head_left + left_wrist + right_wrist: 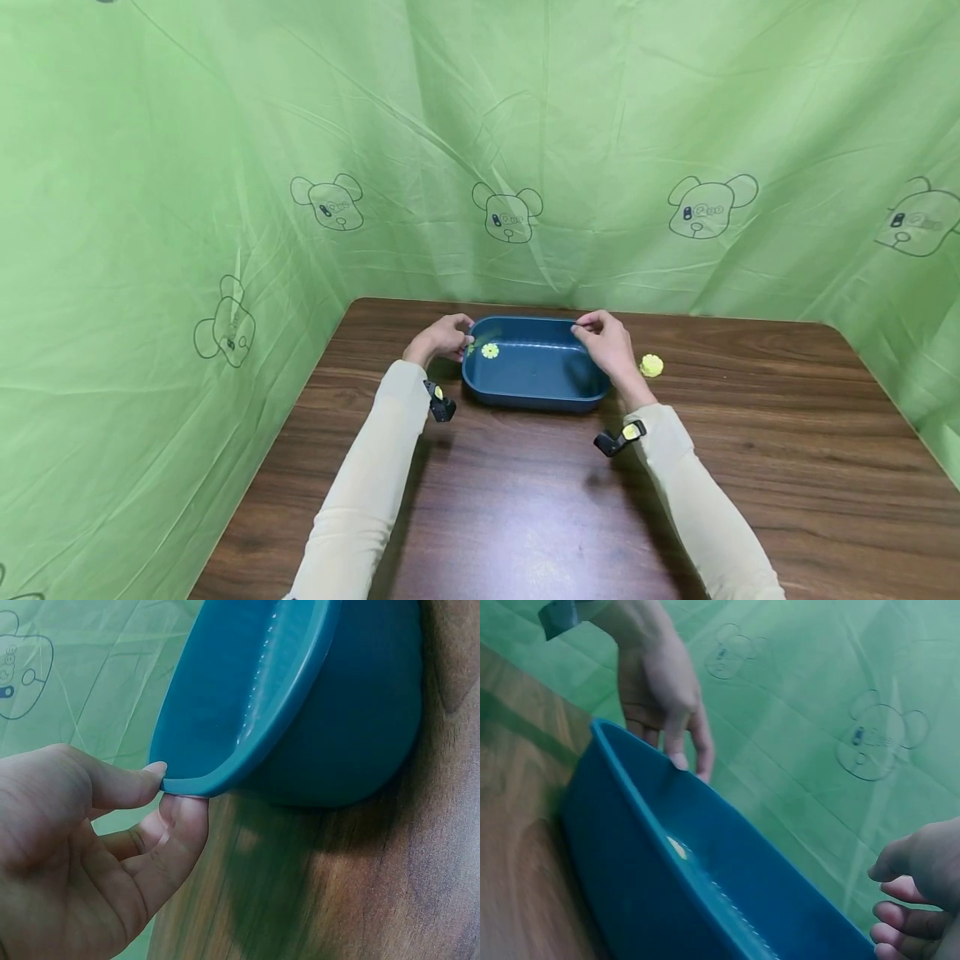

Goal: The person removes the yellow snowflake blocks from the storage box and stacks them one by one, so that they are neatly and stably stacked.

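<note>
A dark blue, rounded rectangular plastic basin [532,371] sits near the back of the table. My left hand [448,337] pinches its rim at the left end, thumb on top and fingers beneath, as the left wrist view shows closely. At the far right corner is my right hand [609,343]; in the right wrist view its loosely bent fingers [907,919] are right by the rim, with a gap between thumb and fingertips. Inside the basin, toward the left end, lies a small pale yellow flower-shaped piece [490,351].
Right of the basin, a yellow scalloped piece [652,365] lies on the brown wooden table [780,433]. Green cloth [600,125] printed with bear outlines hangs behind the table's back edge and along its left side. Each wrist carries a small black camera mount [441,403].
</note>
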Motion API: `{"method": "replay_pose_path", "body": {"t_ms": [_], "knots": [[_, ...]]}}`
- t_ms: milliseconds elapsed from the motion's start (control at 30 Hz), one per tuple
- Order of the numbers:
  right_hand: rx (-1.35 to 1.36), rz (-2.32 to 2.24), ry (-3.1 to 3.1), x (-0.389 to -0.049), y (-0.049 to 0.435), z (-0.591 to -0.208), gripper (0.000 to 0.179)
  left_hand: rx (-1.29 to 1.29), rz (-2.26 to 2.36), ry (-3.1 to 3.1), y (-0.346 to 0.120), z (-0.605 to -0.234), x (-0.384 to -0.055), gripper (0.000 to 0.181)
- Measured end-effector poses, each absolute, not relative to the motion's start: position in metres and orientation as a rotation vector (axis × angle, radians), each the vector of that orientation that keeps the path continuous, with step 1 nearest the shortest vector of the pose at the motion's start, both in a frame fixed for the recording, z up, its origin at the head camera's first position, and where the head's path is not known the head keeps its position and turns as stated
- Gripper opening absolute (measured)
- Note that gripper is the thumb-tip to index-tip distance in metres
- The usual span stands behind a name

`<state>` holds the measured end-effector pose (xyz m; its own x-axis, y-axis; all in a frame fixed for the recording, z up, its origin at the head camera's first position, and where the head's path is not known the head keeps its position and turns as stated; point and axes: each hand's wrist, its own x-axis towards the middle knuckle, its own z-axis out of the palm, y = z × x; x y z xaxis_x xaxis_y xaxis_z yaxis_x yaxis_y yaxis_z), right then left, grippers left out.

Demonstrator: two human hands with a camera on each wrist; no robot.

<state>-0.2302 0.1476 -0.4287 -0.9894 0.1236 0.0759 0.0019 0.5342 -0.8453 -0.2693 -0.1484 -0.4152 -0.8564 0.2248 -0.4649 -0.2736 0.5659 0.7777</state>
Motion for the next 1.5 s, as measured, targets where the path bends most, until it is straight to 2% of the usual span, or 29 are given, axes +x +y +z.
{"method": "replay_pose_path", "body": {"t_ms": [733,1500], "knots": [[0.037,1.421,-2.783,-0.235,0.073,-0.46,0.017,-0.048,1.263,2.262,-0.149,-0.415,-0.27,0.037],[0.157,1.256,-3.042,-0.255,0.028,-0.465,0.026,-0.027,1.234,2.279,-0.149,-0.416,-0.27,0.039]]}}
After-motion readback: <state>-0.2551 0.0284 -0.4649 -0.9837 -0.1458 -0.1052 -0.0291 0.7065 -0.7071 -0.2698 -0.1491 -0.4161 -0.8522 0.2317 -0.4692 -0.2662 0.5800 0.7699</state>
